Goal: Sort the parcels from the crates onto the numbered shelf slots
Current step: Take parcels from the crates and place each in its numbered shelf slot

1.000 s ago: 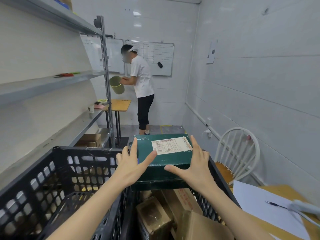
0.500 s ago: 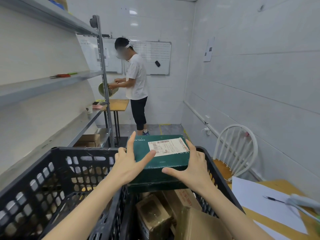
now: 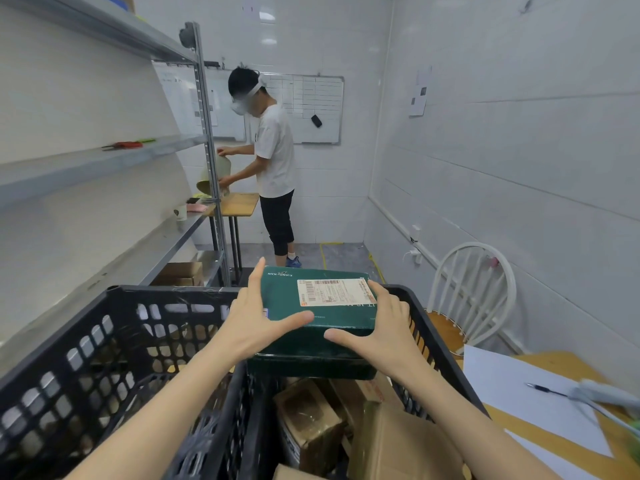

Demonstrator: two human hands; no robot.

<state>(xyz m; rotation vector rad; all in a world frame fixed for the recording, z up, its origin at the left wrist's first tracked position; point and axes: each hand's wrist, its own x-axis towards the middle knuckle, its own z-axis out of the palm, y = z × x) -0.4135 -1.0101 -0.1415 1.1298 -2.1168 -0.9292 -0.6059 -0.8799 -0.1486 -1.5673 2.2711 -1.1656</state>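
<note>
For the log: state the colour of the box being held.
Dark green box, with a white shipping label; head view shows it.

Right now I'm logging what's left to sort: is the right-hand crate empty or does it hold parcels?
Not empty. Brown cardboard parcels lie in the right crate, below the green box held by both hands.

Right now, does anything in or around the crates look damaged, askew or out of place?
Nothing looks damaged. The green box is held level between the left hand and right hand above the right crate. The cardboard parcels below lie jumbled at angles, normal for unsorted stock.
</note>
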